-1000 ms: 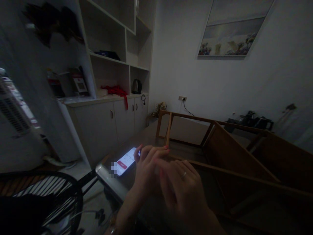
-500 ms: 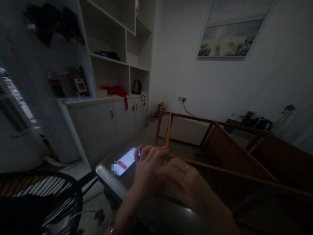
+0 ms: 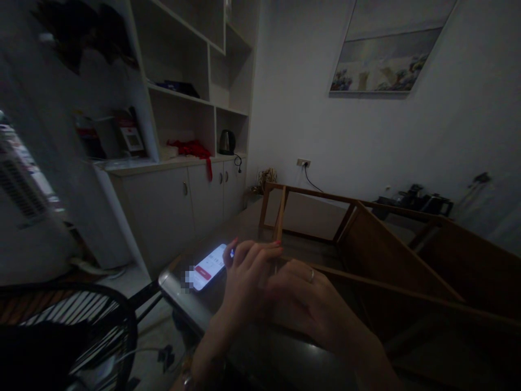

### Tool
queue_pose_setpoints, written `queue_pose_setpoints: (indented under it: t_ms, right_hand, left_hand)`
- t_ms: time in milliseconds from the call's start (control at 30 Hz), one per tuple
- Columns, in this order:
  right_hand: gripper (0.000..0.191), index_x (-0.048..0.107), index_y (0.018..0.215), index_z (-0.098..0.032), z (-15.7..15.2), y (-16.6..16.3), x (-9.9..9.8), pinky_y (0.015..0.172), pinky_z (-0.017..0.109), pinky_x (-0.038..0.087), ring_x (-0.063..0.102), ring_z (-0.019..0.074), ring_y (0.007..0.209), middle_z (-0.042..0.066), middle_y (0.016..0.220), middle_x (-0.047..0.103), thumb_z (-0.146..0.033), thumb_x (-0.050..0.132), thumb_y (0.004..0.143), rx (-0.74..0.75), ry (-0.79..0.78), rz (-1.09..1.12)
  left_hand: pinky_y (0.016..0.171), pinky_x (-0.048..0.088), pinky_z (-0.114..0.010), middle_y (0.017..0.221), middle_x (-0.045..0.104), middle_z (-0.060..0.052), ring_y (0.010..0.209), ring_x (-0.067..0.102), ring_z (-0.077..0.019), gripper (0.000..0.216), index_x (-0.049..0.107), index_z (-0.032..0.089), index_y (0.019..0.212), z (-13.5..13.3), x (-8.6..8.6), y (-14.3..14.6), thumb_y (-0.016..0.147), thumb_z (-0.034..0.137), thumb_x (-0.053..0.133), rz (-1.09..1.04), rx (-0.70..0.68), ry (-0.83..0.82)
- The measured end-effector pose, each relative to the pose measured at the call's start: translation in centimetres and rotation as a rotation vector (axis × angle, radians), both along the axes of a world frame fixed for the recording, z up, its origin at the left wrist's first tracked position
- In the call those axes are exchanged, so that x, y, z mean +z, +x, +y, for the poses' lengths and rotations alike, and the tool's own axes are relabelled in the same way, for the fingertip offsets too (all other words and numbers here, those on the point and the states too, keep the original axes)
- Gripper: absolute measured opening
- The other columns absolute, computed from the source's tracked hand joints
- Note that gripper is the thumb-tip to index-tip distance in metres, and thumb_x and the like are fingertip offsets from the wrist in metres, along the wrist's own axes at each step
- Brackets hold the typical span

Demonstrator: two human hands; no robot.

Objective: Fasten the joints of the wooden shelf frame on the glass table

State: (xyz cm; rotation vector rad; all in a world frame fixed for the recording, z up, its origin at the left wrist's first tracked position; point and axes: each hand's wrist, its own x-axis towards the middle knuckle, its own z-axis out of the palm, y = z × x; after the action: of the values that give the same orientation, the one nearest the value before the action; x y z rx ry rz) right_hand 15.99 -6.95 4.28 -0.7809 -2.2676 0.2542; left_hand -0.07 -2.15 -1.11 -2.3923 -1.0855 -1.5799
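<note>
A brown wooden rack [image 3: 309,191] lies on its side on a dark, shiny tabletop [image 3: 240,225]. My left hand [image 3: 246,271] is over the rack's near left corner, its bent fingers wrapped round the wood there. Close beside it is my right hand [image 3: 315,301], with a ring on one finger and the fingers curled inward. A small thin light piece shows between the two hands, too dim to name. Whatever my right fingertips pinch is hidden behind the hand. To the left of my left hand lies a phone [image 3: 207,269] with a lit screen, face up.
A black woven chair [image 3: 130,326] stands at the lower left, near the table's metal edge [image 3: 179,296]. White cabinets [image 3: 158,212] with open shelves hold a kettle [image 3: 227,142] and red cloth [image 3: 193,149]. Dark appliances [image 3: 423,202] sit behind the rack, by the wall.
My right hand has shifted very slightly, its fingers turning a little. My left hand, the rack and the phone stay in place; the view tilts slightly.
</note>
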Motion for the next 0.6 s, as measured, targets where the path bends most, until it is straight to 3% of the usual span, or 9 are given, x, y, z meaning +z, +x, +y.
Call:
queue_pose_setpoints:
  t_ms: [333,467,600]
  right_hand:
    - [0.014,0.061,0.091,-0.022,-0.3,-0.6,0.1,0.077,0.024,0.048,0.060,0.0118,0.082,-0.001,0.084,0.063,-0.019,0.050,0.098,-0.060,0.071,0.029]
    - [0.014,0.060,0.090,-0.021,-0.4,-1.0,0.1,0.077,0.023,0.049,0.060,0.0113,0.080,-0.002,0.082,0.063,-0.022,0.049,0.099,-0.083,0.106,0.048]
    - [0.011,0.061,0.104,-0.021,-0.3,-1.2,-0.1,0.081,0.024,0.049,0.062,0.0123,0.088,0.000,0.091,0.066,-0.026,0.052,0.099,-0.111,0.141,0.050]
  left_hand:
    - [0.104,0.020,-0.045,0.114,0.070,-0.004,0.102,0.052,-0.0250,0.040,0.059,0.026,0.114,0.1,0.0,0.2,0.094,0.055,0.039,-0.012,-0.013,0.034]
    - [0.104,0.020,-0.045,0.114,0.070,-0.003,0.102,0.052,-0.0243,0.031,0.059,0.026,0.112,0.0,0.1,0.2,0.095,0.045,0.041,-0.021,-0.012,0.020]
    - [0.105,0.020,-0.043,0.112,0.071,-0.001,0.103,0.052,-0.0234,0.025,0.059,0.027,0.112,0.0,0.1,0.3,0.094,0.032,0.044,-0.031,-0.001,0.026]
